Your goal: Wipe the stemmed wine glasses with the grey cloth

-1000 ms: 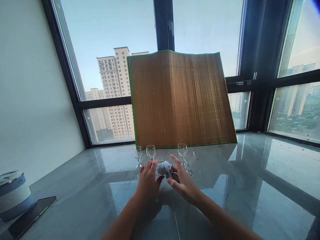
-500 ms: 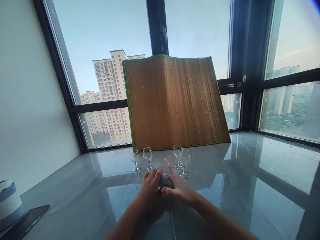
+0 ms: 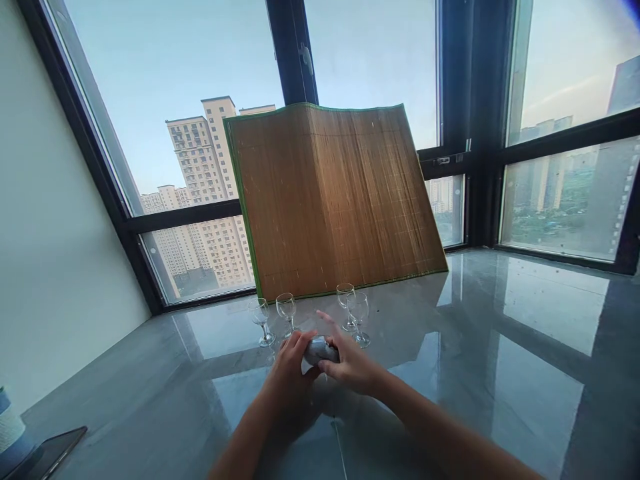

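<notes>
Between my hands is a smooth grey rounded object (image 3: 318, 351); its kind is not clear, and fingers cover its ends. My left hand (image 3: 289, 367) curls around its left end. On the right end, my right hand (image 3: 351, 363) grips with thumb and fingers, while the index finger points up and away. Just beyond my hands stand several small stemmed wine glasses, all upright. A left-side pair holds one glass (image 3: 259, 315) and a closer neighbour (image 3: 287, 308). In the right pair, a front glass (image 3: 359, 310) overlaps a rear glass (image 3: 344, 295).
The glossy grey stone surface (image 3: 165, 393) reflects the windows. A brown bamboo mat (image 3: 330, 207) with green edging leans against the window behind the glasses. At the lower left lie a dark phone (image 3: 57, 453) and a blue-and-white cup (image 3: 11, 430).
The view has swung a little to the right, so the scene sits further left. Both hands keep hold of the grey object, and more of its rounded surface shows. The glasses stand where they were.
</notes>
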`<state>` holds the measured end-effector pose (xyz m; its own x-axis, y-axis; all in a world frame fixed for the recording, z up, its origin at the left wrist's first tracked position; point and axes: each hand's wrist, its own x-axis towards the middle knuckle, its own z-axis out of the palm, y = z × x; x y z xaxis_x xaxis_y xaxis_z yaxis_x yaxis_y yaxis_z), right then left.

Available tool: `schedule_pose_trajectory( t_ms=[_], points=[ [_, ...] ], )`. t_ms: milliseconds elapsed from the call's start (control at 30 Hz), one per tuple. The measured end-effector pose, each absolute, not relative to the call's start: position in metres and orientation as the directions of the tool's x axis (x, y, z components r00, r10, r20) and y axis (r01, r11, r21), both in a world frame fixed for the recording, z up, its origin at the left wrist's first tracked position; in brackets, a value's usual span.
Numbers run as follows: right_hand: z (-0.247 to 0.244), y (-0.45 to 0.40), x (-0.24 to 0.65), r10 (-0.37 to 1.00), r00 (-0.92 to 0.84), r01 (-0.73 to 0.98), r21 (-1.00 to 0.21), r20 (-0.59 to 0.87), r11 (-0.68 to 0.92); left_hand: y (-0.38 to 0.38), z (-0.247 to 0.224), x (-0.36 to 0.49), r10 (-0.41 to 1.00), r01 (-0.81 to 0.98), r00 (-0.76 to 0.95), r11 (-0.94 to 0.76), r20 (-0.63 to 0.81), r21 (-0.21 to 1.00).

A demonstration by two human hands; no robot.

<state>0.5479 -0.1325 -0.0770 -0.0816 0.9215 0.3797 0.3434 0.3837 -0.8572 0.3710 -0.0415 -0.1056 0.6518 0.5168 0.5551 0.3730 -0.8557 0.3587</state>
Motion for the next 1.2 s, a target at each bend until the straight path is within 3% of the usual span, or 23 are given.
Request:
schedule_pose_trajectory(
  t_ms=[467, 933, 1200],
  points=[
    [-0.079, -0.127, 0.551, 0.934, -0.075, 0.348, -0.868, 0.35, 0.354, -0.039, -0.106, 0.372, 0.503, 0.277, 0.647, -0.855, 0.573, 0.438],
    [-0.088, -0.126, 0.546, 0.943, -0.034, 0.523, -0.798, 0.331, 0.299, -0.046, -0.099, 0.374, 0.582, 0.329, 0.672, -0.789, 0.458, 0.52],
    [-0.097, -0.12, 0.546, 0.948, -0.043, 0.437, -0.847, 0.317, 0.303, -0.043, -0.098, 0.371, 0.581, 0.395, 0.71, -0.796, 0.398, 0.459]
  ],
)
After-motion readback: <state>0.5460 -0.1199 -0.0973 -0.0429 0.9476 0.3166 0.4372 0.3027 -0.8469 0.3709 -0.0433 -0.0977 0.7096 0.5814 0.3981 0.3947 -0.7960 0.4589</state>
